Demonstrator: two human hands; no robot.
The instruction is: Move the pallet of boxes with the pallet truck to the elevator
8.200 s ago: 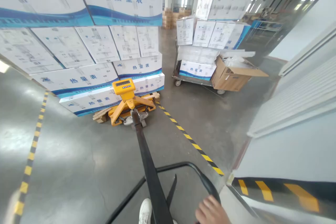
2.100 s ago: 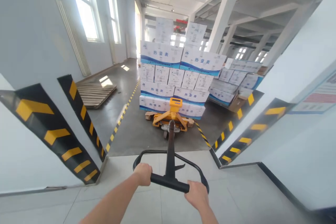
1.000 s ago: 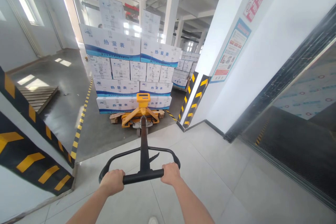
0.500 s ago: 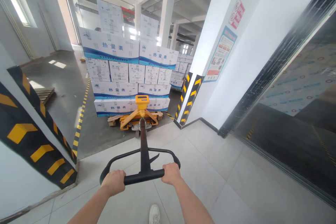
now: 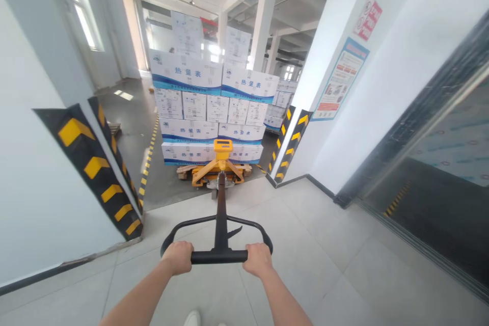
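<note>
Both hands grip the black loop handle (image 5: pixel 219 256) of a yellow pallet jack (image 5: pixel 222 160). My left hand (image 5: pixel 179 257) is wrapped round the left end of the crossbar, my right hand (image 5: pixel 258 259) round its right end. A small black lever (image 5: pixel 235 232) sticks out right of the handle shaft, untouched by my fingers. Beyond, the jack's body stands against a wooden pallet (image 5: pixel 186 172) stacked with several layers of white and blue cartons (image 5: pixel 187 74). The jack's forks are hidden beneath the load.
Black-and-yellow corner guards cover the wall corner at left (image 5: pixel 100 170) and the pillar (image 5: pixel 291 145) at right, flanking the opening. A dark-framed glass panel (image 5: pixel 439 178) stands at far right. More stacked cartons (image 5: pixel 280 99) sit behind the pillar. Pale tiles (image 5: pixel 298 244) cover the near floor.
The view has swung left, so the cartons, jack and pillar appear farther right. The handle sits straighter in front of me. Both hands keep their grip on it.
</note>
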